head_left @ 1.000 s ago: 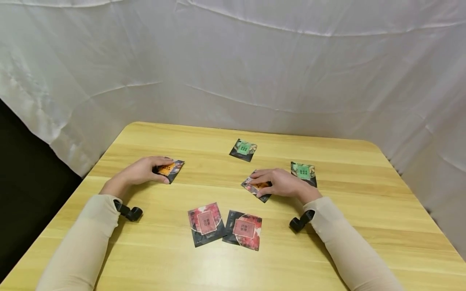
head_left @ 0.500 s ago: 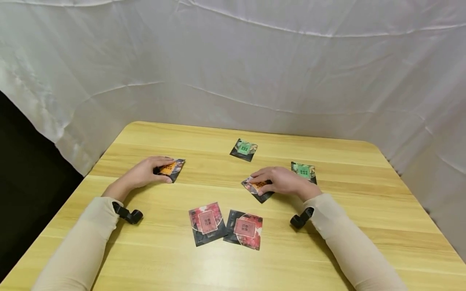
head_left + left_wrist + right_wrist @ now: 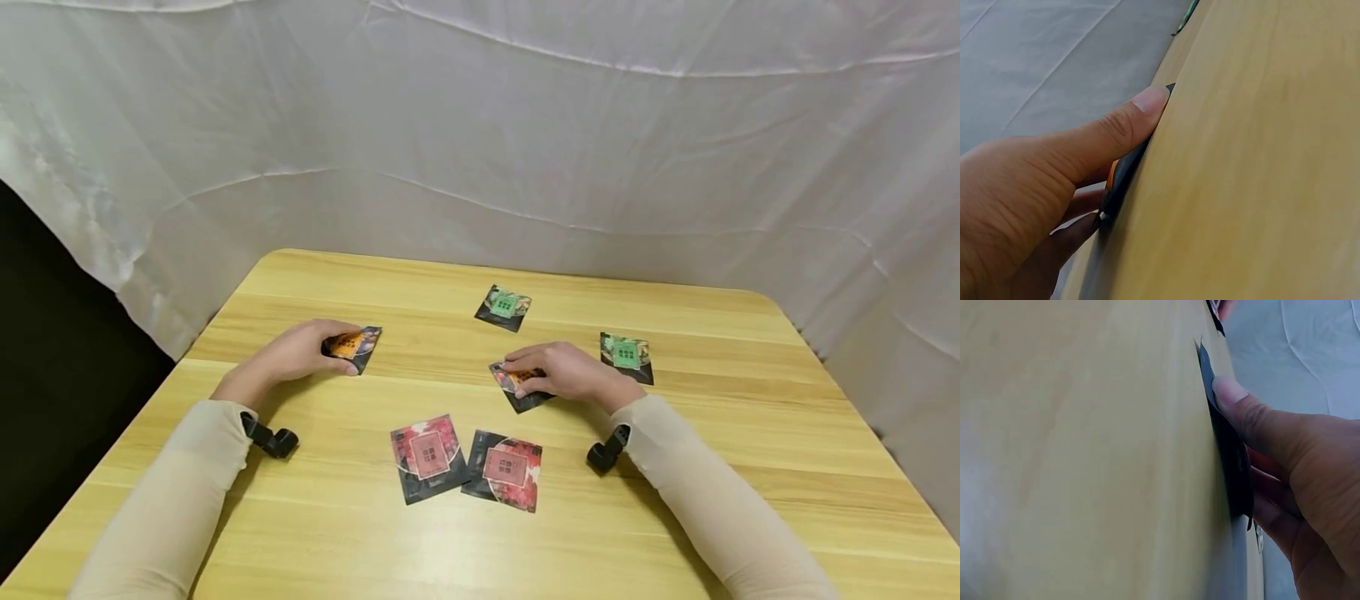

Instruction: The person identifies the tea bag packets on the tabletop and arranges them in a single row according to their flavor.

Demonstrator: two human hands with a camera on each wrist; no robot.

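My left hand (image 3: 296, 354) grips a square, flat orange-labelled sachet (image 3: 367, 346) at the left of the table, thumb on the near edge and fingers on the far one. The left wrist view shows that sachet (image 3: 1125, 172) bowed between thumb and fingers, low at the wood. Right of centre, my right hand (image 3: 566, 371) holds a second orange-labelled sachet (image 3: 528, 402) by its sides. Its dark edge (image 3: 1232, 465) appears bent in the right wrist view, close over the tabletop. Each hand hides part of its sachet.
Two red-labelled sachets (image 3: 429, 458) lie front centre, their corners meeting. One green-labelled sachet (image 3: 503, 307) lies near the back edge; another green-labelled sachet (image 3: 627, 357) is just behind my right wrist. A pale curtain (image 3: 480, 142) hangs behind the wooden table (image 3: 337, 517).
My right hand has shifted slightly left along with its sachet, uncovering more of the green-labelled one behind the wrist. The left hand has barely moved; its sachet now looks more bowed.
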